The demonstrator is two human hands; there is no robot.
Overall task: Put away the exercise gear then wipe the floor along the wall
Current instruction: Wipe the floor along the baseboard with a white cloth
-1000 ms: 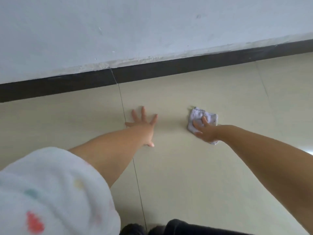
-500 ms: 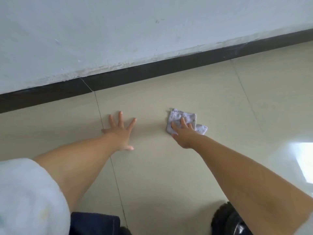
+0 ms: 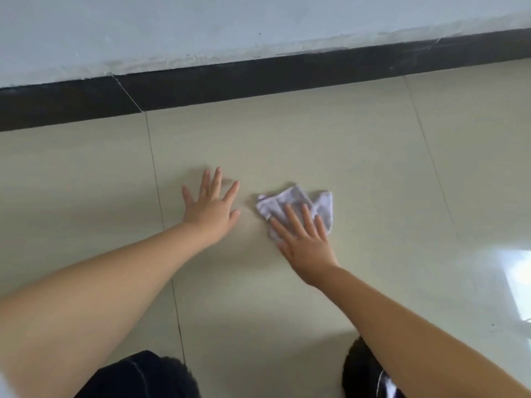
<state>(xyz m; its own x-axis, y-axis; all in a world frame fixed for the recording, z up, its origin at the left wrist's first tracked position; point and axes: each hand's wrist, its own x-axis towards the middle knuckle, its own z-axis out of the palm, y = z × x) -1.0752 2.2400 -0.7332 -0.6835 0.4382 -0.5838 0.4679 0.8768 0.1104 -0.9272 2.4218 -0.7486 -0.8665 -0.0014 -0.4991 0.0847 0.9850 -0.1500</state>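
The right hand (image 3: 306, 242) lies flat on a small crumpled white cloth rag (image 3: 293, 203), its fingers (image 3: 291, 218) straight and spread, pressing the near edge of the rag down against the glossy cream-tiled floor (image 3: 330, 145). The far part of the rag sticks out beyond the fingertips, bunched into folds, with 1 corner turned up toward the right. The rag sits in the middle of a tile, well apart from the black skirting strip (image 3: 258, 79) that runs along the foot of the pale grey painted wall (image 3: 201, 24)

The left hand (image 3: 211, 206) rests palm down on the floor just beside the rag, not touching it, with its fingers open and fanned out and holding nothing. It lies just to the right of a thin dark grout line (image 3: 156, 185) that runs from the skirting back toward the person. A second grout line (image 3: 425, 142) crosses the floor to the right of the rag

Both forearms are bare. Dark clothing (image 3: 143, 374) shows at the bottom edge under the left arm, and a dark fuzzy shape (image 3: 359, 369), too cut off to identify, sits under the right arm. A bright reflection (image 3: 517, 282) glares on the tiles at the right edge
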